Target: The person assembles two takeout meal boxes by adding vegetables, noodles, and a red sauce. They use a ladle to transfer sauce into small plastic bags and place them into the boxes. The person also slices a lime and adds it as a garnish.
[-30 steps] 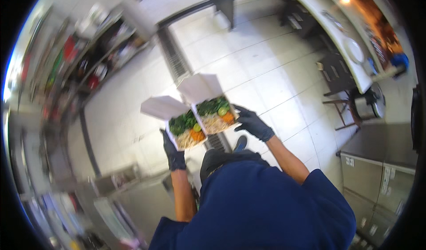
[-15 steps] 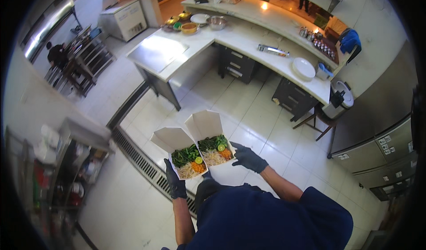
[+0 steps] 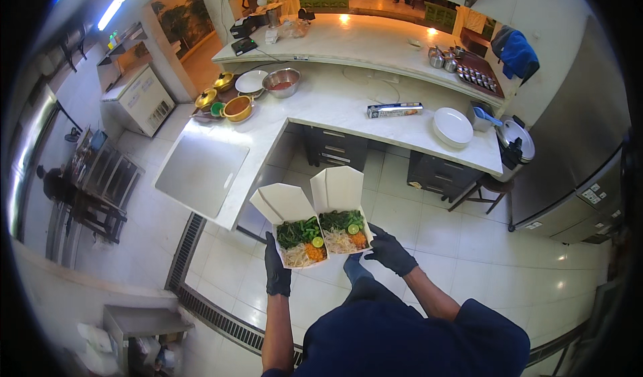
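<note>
Two white paper takeout boxes with raised lids are held side by side in front of me. My left hand (image 3: 277,267), in a black glove, grips the outer side of the left takeout box (image 3: 280,201). On the right, my right hand (image 3: 392,251), gloved the same way, is closed on the outer side of the right takeout box (image 3: 338,188). Each box holds dark leafy greens, pale bean sprouts, an orange shredded topping and a lime half (image 3: 317,242). The boxes touch or nearly touch along their inner sides. Some fingers are hidden behind and under them.
Ahead is a white counter (image 3: 321,99) with a cutting board (image 3: 203,169), metal bowl (image 3: 281,82), brass pots (image 3: 238,108), film box (image 3: 395,110) and white plates (image 3: 452,126). A steel fridge (image 3: 569,136) stands right. A floor drain (image 3: 221,315) runs left; another person (image 3: 57,184) is far left.
I have come closer to the counter, and my view has shifted with it. Both boxes stay in my hands, now nearer the cutting board's corner.
</note>
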Tool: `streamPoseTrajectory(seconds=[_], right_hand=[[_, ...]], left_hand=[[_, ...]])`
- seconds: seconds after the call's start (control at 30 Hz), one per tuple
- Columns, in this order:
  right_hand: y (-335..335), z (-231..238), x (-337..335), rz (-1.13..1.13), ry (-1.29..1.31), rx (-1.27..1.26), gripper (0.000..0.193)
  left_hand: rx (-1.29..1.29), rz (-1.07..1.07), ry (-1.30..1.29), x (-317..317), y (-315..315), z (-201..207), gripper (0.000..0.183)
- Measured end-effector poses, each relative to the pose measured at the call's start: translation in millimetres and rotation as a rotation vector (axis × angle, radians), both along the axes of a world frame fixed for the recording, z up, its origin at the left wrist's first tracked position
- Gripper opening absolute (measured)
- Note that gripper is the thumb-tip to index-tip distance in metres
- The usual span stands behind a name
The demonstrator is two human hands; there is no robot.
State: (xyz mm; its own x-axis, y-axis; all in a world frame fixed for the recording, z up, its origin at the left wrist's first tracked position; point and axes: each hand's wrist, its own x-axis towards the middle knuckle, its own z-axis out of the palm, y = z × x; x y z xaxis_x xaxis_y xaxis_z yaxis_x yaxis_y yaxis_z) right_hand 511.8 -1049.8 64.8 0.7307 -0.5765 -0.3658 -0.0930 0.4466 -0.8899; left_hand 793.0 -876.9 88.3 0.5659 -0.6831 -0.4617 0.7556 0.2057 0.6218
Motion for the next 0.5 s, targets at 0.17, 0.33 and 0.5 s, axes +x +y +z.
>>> streamPoseTrajectory(seconds=[0.17,0.33,0.5], right_hand=[[-121,19,62,-0.033,-0.060,0.105,0.071],[-237,17,110,-0.048,-0.028,0.171,0.071],[-327,-5,154,-0.101,-0.036,0.272,0.072]], left_hand=[[-0.020,-0.057,-0.036,63,-118,5,0.075],[-0.041,-0.107,-0.027,114,-235,-1,0.070],[-0.108,-0.158,-0.066,161,-341,-25,0.065]])
